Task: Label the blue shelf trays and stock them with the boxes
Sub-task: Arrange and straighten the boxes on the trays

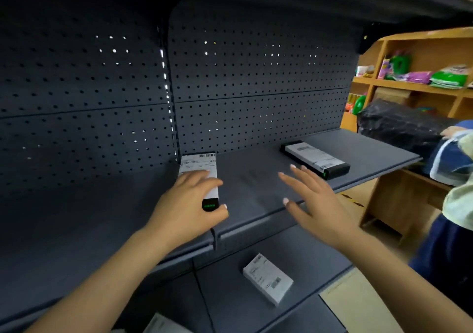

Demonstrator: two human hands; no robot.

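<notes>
A long black box with a white label (198, 168) lies on the dark blue shelf tray (256, 186), at its left end against the pegboard. My left hand (190, 202) rests on this box, fingers over its top and thumb at its near end. My right hand (313, 197) hovers open above the middle of the tray, fingers spread, holding nothing. A second black labelled box (316, 159) lies flat further right on the same tray. On the lower tray (314, 279) sits a white box (267, 279).
A perforated dark back panel (256, 89) rises behind the tray. Right of the shelving stand wooden shelves (409, 84) with colourful packs and a black wrapped bundle (399, 127). Another person's sleeve and hand (458, 138) show at the right edge.
</notes>
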